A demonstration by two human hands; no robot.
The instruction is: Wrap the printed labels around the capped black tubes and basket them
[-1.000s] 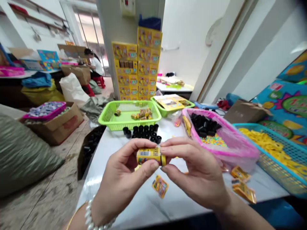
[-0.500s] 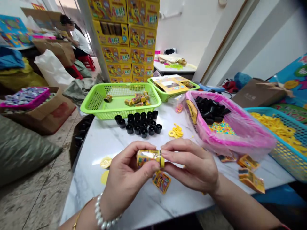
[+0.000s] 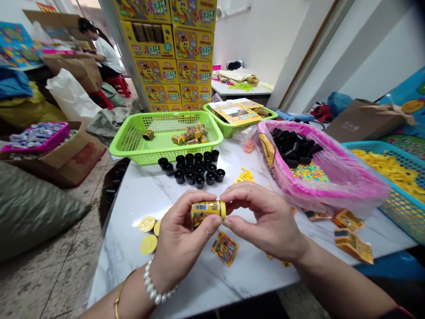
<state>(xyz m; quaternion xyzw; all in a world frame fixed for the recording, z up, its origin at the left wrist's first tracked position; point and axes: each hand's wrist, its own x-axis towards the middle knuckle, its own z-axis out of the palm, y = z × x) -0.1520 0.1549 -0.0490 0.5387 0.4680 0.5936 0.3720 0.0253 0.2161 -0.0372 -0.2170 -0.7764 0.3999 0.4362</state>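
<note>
My left hand [image 3: 186, 235] is wrapped round a small yellow cup [image 3: 203, 212] with a printed wrapper, held on its side; a barcode faces up. At its right end is a yellow rim or lid, pinched between the thumb and fingers of my right hand [image 3: 265, 217]. On the table below lies a square printed label or packet [image 3: 226, 249]. Several round yellow lids [image 3: 148, 244] lie beside my left hand, partly hidden by it. Beyond the hands stand several black cups [image 3: 199, 180] in rows, with a small pile of yellow rings [image 3: 245, 174] to their right.
Wrapped cups lie in a green basket [image 3: 133, 153]. A pink basket [image 3: 352, 195] lined with plastic holds black cups and coloured beads. At right, a blue basket [image 3: 401, 212] holds yellow rings. Folded packets [image 3: 353, 246] lie near the table's right edge. A person [image 3: 108, 55] sits far left.
The wrapped cup has turned so that its barcode shows. My right fingers have arched and drawn back to the cup's end. The view has shifted slightly.
</note>
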